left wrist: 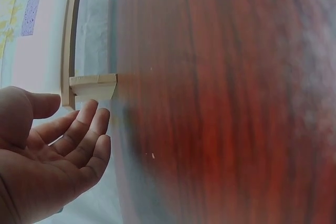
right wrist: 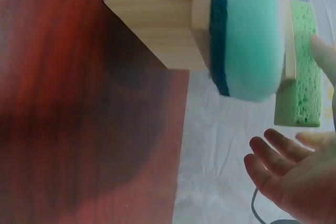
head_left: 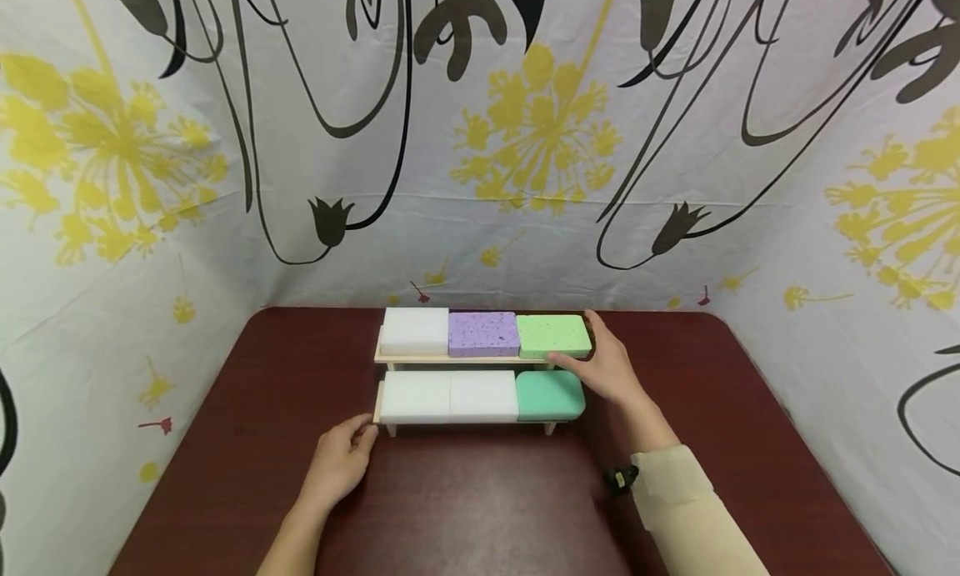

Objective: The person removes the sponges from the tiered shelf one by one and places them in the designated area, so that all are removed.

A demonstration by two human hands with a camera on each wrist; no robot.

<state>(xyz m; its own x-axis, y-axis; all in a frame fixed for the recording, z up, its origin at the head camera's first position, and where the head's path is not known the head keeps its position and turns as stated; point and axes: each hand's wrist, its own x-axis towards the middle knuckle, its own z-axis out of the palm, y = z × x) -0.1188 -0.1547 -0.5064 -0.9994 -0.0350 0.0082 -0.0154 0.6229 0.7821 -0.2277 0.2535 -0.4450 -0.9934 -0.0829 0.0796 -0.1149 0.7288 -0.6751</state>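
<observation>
In the head view, a light green sponge sits at the right end of the back wooden rack, beside a purple sponge and a white sponge block. My right hand is around its right end, thumb at the front, fingers spread; in the right wrist view the thumb overlaps its face. The front wooden rack holds two white sponge blocks and a teal rounded sponge. My left hand has loose fingers at this rack's left corner, thumb and fingers apart in the left wrist view.
Both racks stand on short wooden legs on a dark red-brown table. A patterned cloth hangs behind the table and along its sides. A dark band shows at the right sleeve.
</observation>
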